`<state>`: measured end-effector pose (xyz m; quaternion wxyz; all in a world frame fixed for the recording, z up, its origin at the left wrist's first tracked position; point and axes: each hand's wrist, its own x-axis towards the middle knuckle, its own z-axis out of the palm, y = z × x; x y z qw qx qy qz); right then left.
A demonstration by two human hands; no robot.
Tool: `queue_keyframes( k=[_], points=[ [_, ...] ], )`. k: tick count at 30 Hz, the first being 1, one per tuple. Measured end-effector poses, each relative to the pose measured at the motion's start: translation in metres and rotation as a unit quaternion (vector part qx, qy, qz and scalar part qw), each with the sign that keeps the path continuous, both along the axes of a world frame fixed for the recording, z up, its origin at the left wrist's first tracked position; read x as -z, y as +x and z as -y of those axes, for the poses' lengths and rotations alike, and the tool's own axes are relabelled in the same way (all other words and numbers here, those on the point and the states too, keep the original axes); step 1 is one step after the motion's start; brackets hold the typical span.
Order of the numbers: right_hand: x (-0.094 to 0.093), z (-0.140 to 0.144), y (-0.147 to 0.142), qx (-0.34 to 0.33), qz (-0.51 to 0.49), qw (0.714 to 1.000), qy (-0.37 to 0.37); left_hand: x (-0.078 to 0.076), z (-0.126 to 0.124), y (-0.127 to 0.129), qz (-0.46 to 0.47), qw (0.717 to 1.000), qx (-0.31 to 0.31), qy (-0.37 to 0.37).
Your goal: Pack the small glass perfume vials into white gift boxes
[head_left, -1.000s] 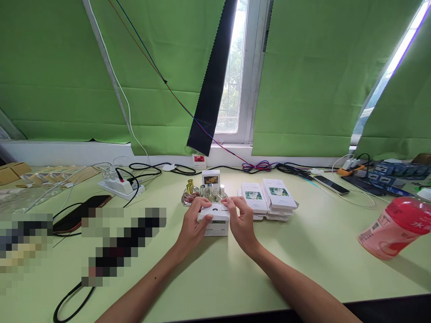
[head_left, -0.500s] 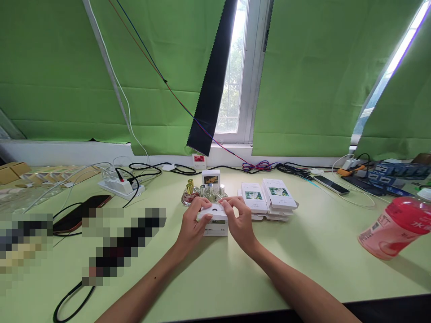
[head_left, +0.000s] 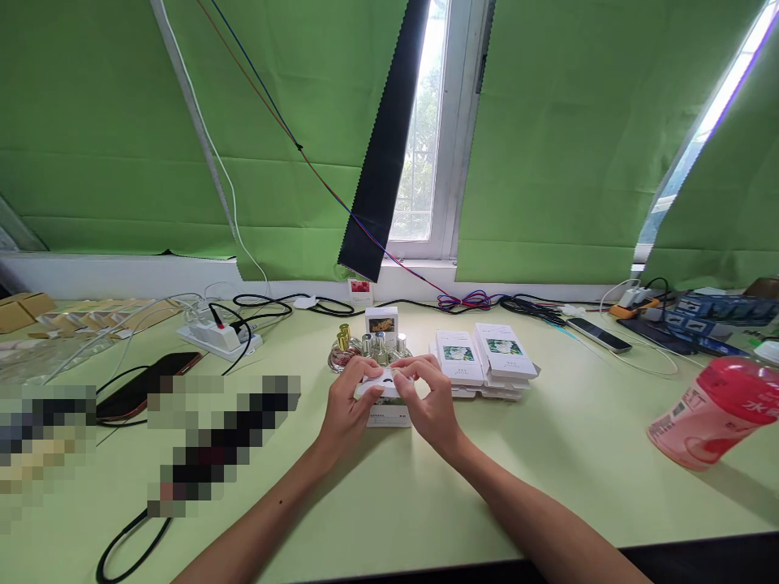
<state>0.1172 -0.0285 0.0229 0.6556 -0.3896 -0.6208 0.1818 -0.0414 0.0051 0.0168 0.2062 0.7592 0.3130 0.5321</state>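
A small white cardboard box (head_left: 389,415) stands on the table in front of me, with a printed picture on its front and a dark hole in its top piece. My left hand (head_left: 348,401) grips the box's upper left edge, thumb in front and fingers behind. On the upper right, my right hand (head_left: 433,399) is closed on the same box, its thumb pressing on the top. Just behind my fingers stand several small glass bottles (head_left: 380,347) with silver and gold caps. A white box (head_left: 381,322) with a dark picture rises behind them.
Flat white cartons (head_left: 505,353) lie stacked to the right of my hands. Farther right are a phone (head_left: 599,333) and a pink bottle (head_left: 709,414). Leftward lie a power strip (head_left: 219,337), cables and another phone (head_left: 152,386). A blurred dark object (head_left: 225,446) sits front left.
My right thumb has shifted slightly left and inward across the box top. The left hand has barely moved, and the box stays in place.
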Motion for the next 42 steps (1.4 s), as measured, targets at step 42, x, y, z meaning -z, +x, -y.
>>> queue_keyframes(
  k=[42],
  points=[
    [-0.0001,-0.0029,-0.0013,0.002,-0.007,1.0,-0.01,-0.0019,-0.0002,-0.0007,-0.025,0.997,-0.001,0.072]
  ],
)
